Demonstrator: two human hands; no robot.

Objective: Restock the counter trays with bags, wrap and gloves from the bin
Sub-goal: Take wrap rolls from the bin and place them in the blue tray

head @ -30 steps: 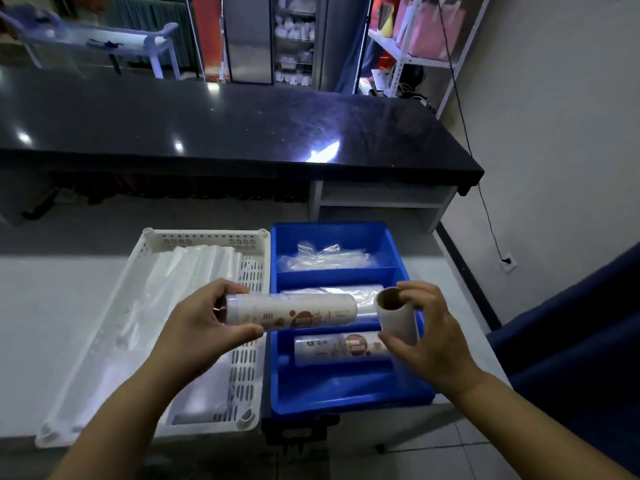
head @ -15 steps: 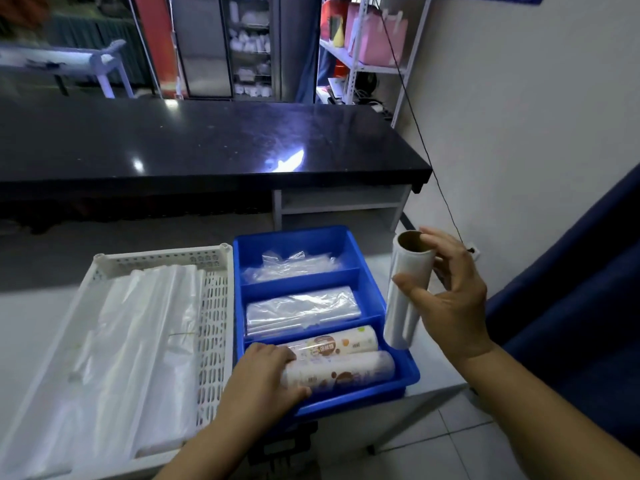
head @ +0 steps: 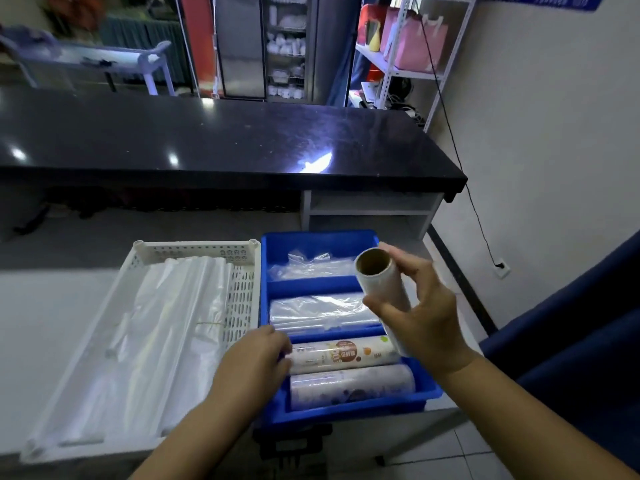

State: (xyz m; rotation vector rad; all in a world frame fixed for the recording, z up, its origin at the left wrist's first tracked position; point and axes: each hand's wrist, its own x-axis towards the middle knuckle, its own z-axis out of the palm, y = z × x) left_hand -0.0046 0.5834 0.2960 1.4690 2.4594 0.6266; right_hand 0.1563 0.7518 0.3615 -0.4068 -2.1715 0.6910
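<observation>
Grey counter [head: 52,306] carries a blue tray [head: 265,289], two wrap rolls [head: 343,355] lying in its nearest compartment. My left hand [head: 254,358] rests at their left ends, grip unclear; my right hand [head: 429,327] clasps a third roll [head: 381,292], tilted above the tray.

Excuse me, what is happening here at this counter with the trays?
A person is stocking a blue tray on the counter. The right hand holds a roll of wrap above it. The left hand touches the ends of two rolls lying in the nearest compartment. The other compartments hold clear plastic packs, and a white tray beside it holds clear bags.
</observation>
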